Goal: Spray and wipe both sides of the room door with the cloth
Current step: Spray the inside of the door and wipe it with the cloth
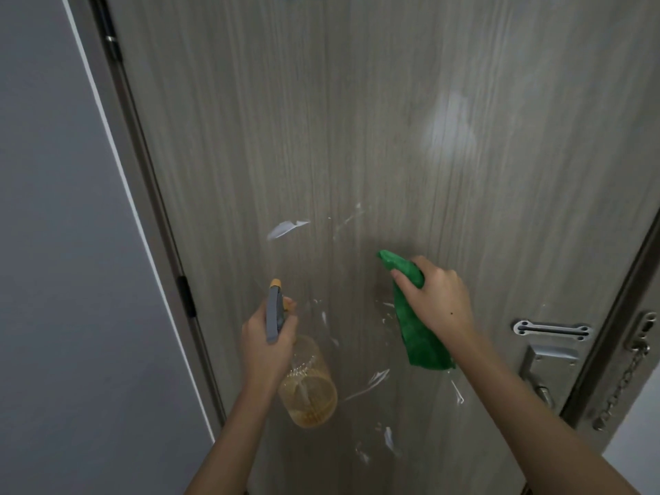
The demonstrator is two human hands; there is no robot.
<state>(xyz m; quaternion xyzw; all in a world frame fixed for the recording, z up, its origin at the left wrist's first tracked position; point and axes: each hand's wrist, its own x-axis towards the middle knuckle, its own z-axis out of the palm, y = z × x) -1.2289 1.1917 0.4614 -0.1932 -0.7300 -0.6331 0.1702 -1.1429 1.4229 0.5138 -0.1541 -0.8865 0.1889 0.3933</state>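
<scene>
A grey wood-grain door (357, 137) fills the view, shut in its frame. Bits of torn clear film and tape cling to its lower middle. My left hand (262, 342) grips a spray bottle (303, 384) with a grey trigger head, an orange nozzle pointing up at the door, and a clear body holding amber liquid. My right hand (437, 298) holds a green cloth (416, 316) pressed against the door, right of the bottle; the cloth hangs down below the hand.
A metal latch plate (551, 330) and lock with handle (543, 369) sit at the door's right edge, with a security chain (625, 380) on the frame. Hinges (186, 296) run along the left edge beside a grey wall (53, 244).
</scene>
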